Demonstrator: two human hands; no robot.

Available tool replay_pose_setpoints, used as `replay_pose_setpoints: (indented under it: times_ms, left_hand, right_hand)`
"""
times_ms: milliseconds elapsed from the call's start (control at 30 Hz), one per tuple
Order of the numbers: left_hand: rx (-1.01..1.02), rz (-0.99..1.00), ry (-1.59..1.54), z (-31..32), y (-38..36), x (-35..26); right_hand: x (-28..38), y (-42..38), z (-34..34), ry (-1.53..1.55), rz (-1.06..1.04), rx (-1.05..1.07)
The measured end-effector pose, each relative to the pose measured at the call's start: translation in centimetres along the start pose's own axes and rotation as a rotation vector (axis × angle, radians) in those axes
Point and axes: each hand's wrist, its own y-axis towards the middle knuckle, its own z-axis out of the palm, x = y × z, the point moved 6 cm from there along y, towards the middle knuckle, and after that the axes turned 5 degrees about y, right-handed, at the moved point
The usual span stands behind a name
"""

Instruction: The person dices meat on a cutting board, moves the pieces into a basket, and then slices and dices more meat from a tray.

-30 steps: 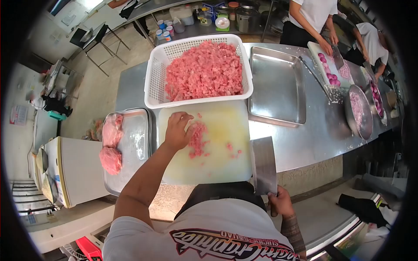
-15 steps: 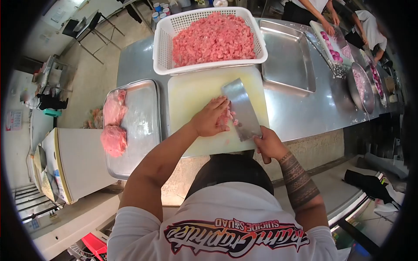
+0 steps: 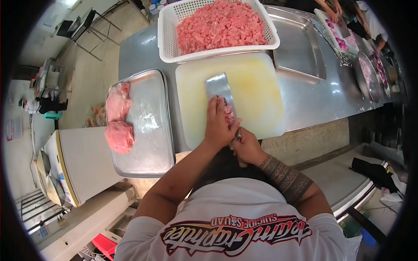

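My right hand [image 3: 249,148] is wrapped round the handle of a cleaver [image 3: 217,83], whose broad blade lies over the cutting board [image 3: 256,93], pointing away from me. Over the blade rests my left hand [image 3: 220,124], palm down with its fingers stretched out. Small pieces of diced meat [image 3: 228,114] show beside its fingers on the blade; the palm hides any others. Beyond the board, a white perforated basket [image 3: 167,51] holds a heap of diced meat [image 3: 222,28].
Left of the board, a metal tray [image 3: 150,150] carries two pieces of raw meat [image 3: 119,137]. An unfilled steel pan [image 3: 300,67] stands at the back right. Farther right are a metal bowl [image 3: 362,80], purple onions [image 3: 342,43] and other people's hands [image 3: 333,14].
The cleaver has swung leftwards and come under my left hand with the diced meat. My two hands are now close together. The view has shifted slightly.
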Motion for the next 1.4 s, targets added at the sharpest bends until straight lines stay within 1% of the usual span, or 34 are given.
replay_pose_setpoints:
  times_ms: [67, 100, 167, 267, 367, 433, 467, 500, 567, 667, 767, 867, 933, 1000, 1033, 1067, 1133, 1200, 1267, 1367, 1400]
  left_hand:
    - [-0.065, 0.07, -0.031, -1.3, 2.4, 0.0]
    - [-0.096, 0.106, -0.05, -2.4, 4.3, -0.6]
    - [-0.243, 0.21, -0.033, -5.7, 10.6, -3.1]
    - [-0.447, 0.361, -0.006, -9.2, 20.7, -5.2]
    - [-0.217, 0.34, -0.017, -7.7, 29.1, -3.3]
    - [-0.173, 0.318, -0.052, -5.6, 32.0, -0.6]
    - [-0.151, 0.304, -0.068, -4.4, 32.8, 0.8]
    - [-0.204, 0.275, 0.059, -4.0, 32.6, 1.7]
    - [-0.305, 0.21, 0.315, -3.5, 31.0, 3.0]
    - [-0.294, -0.016, 0.424, -2.1, 28.3, 6.1]
    - [-0.461, -0.049, 0.396, -3.9, 25.7, 4.7]
    - [-0.293, -0.036, 0.554, -1.7, 20.6, 5.4]
    - [-0.173, -0.026, 0.618, -0.3, 16.2, 4.8]
    - [-0.066, -0.122, 0.635, 1.3, 11.7, 4.8]
    - [0.19, -0.25, 0.692, 2.2, 9.3, 4.6]
    - [0.182, -0.311, 0.66, 2.2, 6.3, 3.8]
    - [0.186, -0.33, 0.552, 1.5, 0.7, 2.7]
    - [0.18, -0.34, 0.45, 0.2, -2.0, 2.1]
    - [0.188, -0.35, 0.355, -2.2, -4.5, 0.9]
    - [-0.021, -0.499, 0.21, -6.4, -7.5, 2.7]
    - [-0.14, -0.536, 0.302, -8.9, -7.8, 2.8]
  right_hand:
    - [1.1, 0.7, 0.0, -0.035, -0.048, -0.019]
    - [2.9, 0.8, -0.6, -0.075, -0.054, -0.036]
    - [8.7, 0.6, -2.5, -0.155, -0.061, -0.07]
    - [13.1, 0.1, -6.0, -0.122, -0.304, -0.065]
    - [12.9, -3.2, -10.6, -0.041, -0.028, -0.065]
    - [11.4, -6.2, -12.4, -0.04, 0.047, -0.126]
    - [9.9, -7.6, -13.4, -0.047, 0.051, -0.166]
    - [8.0, -8.8, -14.2, -0.053, 0.058, -0.204]
    - [5.1, -11.1, -15.4, -0.014, 0.064, -0.27]
    - [1.7, -12.9, -17.4, 0.082, 0.12, -0.342]
    - [1.6, -12.9, -19.5, -0.015, 0.093, -0.32]
    - [2.7, -11.0, -21.0, -0.216, 0.074, -0.244]
    - [3.9, -9.3, -21.4, -0.319, 0.06, -0.198]
    - [5.5, -7.1, -21.4, -0.452, 0.03, -0.103]
    - [5.7, -5.9, -21.4, -0.453, -0.007, -0.073]
    - [5.6, -4.9, -21.4, -0.453, -0.042, -0.042]
    - [6.0, -3.2, -21.1, -0.423, -0.072, 0.032]
    - [6.8, -1.8, -20.4, -0.362, -0.054, 0.101]
    - [7.9, -0.7, -19.4, -0.382, -0.051, 0.169]
    - [8.6, 0.8, -17.4, -0.403, -0.042, 0.272]
    - [9.2, 1.1, -16.6, -0.425, -0.039, 0.299]
